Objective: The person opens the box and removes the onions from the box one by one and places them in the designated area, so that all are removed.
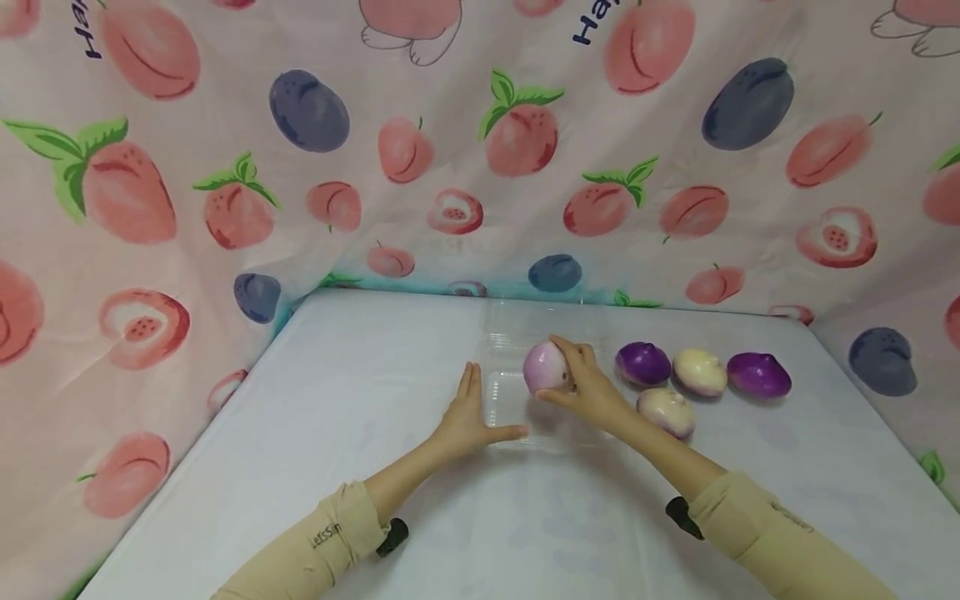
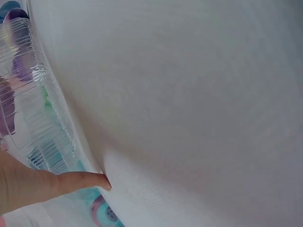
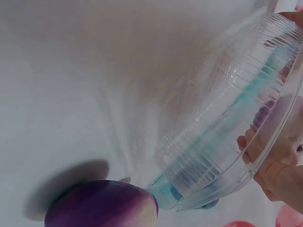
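A clear plastic clamshell box (image 1: 504, 402) lies opened out on the white table, with its ribbed lid toward the back wall. My right hand (image 1: 592, 396) grips a pale purple onion (image 1: 543, 367) over the box, thumb on the near side and fingers on the far side. The ribbed box wall overlaps that hand in the right wrist view. My left hand (image 1: 467, 423) is at the box's left side, thumb stretched along the near edge and fingers extended toward the back. In the left wrist view, the straight thumb (image 2: 80, 181) shows beside the clear box (image 2: 52, 123).
Right of the box sit a dark purple onion (image 1: 642, 364), a cream-coloured onion (image 1: 700, 372) and another dark purple onion (image 1: 759, 375) in a row. One more cream onion (image 1: 666, 412) lies nearer, beside my right forearm. A fruit-printed cloth (image 1: 465, 117) hangs behind the table.
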The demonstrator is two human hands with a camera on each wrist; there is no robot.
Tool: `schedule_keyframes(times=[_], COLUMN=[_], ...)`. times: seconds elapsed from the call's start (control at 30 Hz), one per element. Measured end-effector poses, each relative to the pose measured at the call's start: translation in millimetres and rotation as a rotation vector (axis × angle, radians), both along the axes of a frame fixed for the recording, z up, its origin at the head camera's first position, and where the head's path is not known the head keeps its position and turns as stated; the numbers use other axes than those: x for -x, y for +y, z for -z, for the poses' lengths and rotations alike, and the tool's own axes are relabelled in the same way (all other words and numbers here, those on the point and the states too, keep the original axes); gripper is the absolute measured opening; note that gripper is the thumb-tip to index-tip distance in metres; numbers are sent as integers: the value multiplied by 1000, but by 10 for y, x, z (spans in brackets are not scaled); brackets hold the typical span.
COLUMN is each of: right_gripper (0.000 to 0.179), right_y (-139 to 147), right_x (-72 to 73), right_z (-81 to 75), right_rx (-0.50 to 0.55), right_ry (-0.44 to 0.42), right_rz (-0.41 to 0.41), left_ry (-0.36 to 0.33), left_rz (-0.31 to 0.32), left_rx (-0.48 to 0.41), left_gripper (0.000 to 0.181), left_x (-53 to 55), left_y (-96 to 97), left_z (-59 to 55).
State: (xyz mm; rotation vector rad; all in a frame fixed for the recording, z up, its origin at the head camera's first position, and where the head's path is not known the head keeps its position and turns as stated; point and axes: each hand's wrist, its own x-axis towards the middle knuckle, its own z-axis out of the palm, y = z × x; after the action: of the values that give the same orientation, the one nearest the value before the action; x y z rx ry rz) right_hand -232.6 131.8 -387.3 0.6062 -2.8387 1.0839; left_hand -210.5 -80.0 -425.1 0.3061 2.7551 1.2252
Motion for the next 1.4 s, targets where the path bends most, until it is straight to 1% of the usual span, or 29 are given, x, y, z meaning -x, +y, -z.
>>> schedule_keyframes(times=[0.1,0.23,0.53,0.63,0.83,1.0,1.17,1.4], right_gripper=[82,82,81,78,78,77,77,79], right_y=[32,70,185,217,281,329,364,388], right_x=[-18,-44,-132,-128,-99,-111,-125,-148], right_z=[3,10,-2,-11,-5,-4,-6,-9], right_rx=[14,45,78,117,214,262,267,307], right_ry=[6,17,38,58,96,82,48,15], right_rz=[4,-13,-54,-75,-120,-87,-31,-26], left_ry=[-4,-5,-12,-11,-8,-8,-15,-14], left_rz=[-7,-12,0,-4,-16,-16,-11,-13], left_rx=[-4,-3,-17,-20,-5,-5,-12,-17], left_gripper=[126,127,127,127,126,126,126,126], left_x=[-6,-3,8,7,9,12,10,5], left_y=[-4,-14,20,24,19,15,18,10], left_z=[10,22,37,28,14,10,7,20])
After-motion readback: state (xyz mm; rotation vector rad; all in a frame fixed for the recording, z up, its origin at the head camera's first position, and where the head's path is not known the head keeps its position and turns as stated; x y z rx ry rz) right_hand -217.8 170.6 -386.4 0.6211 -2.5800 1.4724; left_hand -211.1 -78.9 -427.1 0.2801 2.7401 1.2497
